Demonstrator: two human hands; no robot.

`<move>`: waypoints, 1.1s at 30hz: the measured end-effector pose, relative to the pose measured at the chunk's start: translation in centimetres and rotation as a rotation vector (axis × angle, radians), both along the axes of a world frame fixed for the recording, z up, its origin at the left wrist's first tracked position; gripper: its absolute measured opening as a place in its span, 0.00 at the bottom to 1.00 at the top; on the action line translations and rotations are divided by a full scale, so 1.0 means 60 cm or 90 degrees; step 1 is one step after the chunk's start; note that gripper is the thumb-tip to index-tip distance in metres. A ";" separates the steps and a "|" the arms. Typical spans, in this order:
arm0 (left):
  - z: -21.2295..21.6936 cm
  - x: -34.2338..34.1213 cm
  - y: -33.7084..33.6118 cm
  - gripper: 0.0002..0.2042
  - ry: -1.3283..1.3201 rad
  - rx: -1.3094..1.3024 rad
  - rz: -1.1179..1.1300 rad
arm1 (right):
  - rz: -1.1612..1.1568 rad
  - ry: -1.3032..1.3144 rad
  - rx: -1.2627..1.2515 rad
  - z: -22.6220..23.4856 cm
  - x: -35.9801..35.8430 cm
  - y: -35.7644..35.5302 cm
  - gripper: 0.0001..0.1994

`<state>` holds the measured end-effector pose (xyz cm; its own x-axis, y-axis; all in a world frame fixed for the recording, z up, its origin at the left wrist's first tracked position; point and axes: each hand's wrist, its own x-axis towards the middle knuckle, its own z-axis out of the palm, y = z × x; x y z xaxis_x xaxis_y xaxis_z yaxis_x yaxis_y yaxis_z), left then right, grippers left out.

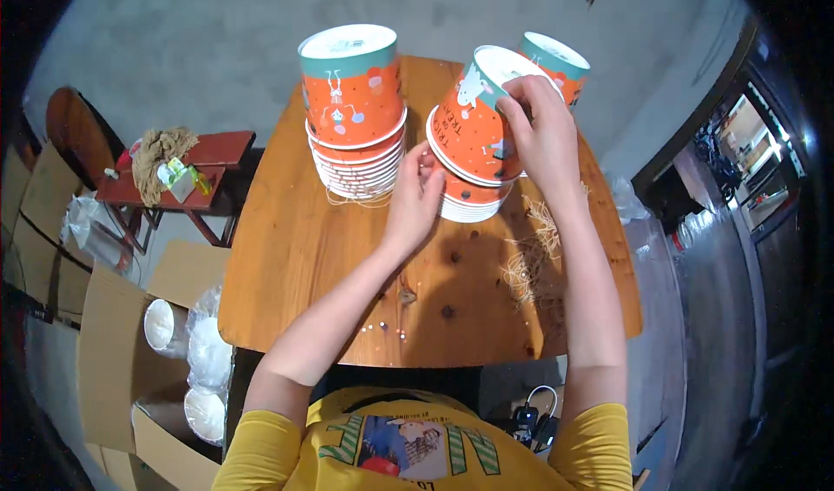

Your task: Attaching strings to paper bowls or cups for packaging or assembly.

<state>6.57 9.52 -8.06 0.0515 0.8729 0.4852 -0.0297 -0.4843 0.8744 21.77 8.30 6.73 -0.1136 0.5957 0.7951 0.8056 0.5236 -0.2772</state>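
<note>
My right hand (546, 128) grips the upturned base of an orange and green paper bucket (476, 126), thumb on its side and fingers over the bottom edge. This bucket leans to the right on top of a short stack of upside-down paper buckets (472, 203). Beside the stack's left side, my left hand (415, 197) has its fingers bent and apart, close to the tilted bucket's rim. Whether its fingertips touch the rim is hard to tell. A taller stack of paper buckets (354, 113) stands to the left, also upside down. Another bucket (556, 57) shows partly behind my right hand.
Loose pale strings (526, 270) lie on the wooden table (300, 283), right of the short stack. At the lower left, an open cardboard box (117, 352) holds white tubs in plastic. A red bench (221, 151) with cloth stands farther left. Plugs and a cable (532, 417) hang below the table.
</note>
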 end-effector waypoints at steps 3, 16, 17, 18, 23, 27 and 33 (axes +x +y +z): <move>0.032 -0.005 0.030 0.17 -0.250 -0.212 -0.180 | 0.016 0.011 0.013 0.007 0.003 -0.010 0.06; 0.045 0.005 0.046 0.06 -0.266 -0.347 -0.210 | 0.049 0.006 0.080 0.044 0.037 -0.012 0.06; 0.042 0.010 0.052 0.06 -0.255 -0.320 -0.205 | 0.039 0.012 0.091 0.054 0.042 -0.017 0.06; 0.034 0.013 0.064 0.06 -0.273 -0.343 -0.197 | 0.036 0.029 0.114 0.066 0.051 -0.017 0.07; 0.018 0.007 0.072 0.07 -0.276 -0.344 -0.224 | 0.054 0.212 0.145 0.124 0.136 -0.086 0.09; 0.016 -0.005 0.047 0.07 -0.130 -0.236 0.023 | 0.013 0.383 0.236 0.096 0.180 -0.179 0.08; 0.078 0.002 -0.207 0.29 0.152 0.294 -0.104 | 0.036 0.864 -0.022 -0.067 0.131 -0.293 0.02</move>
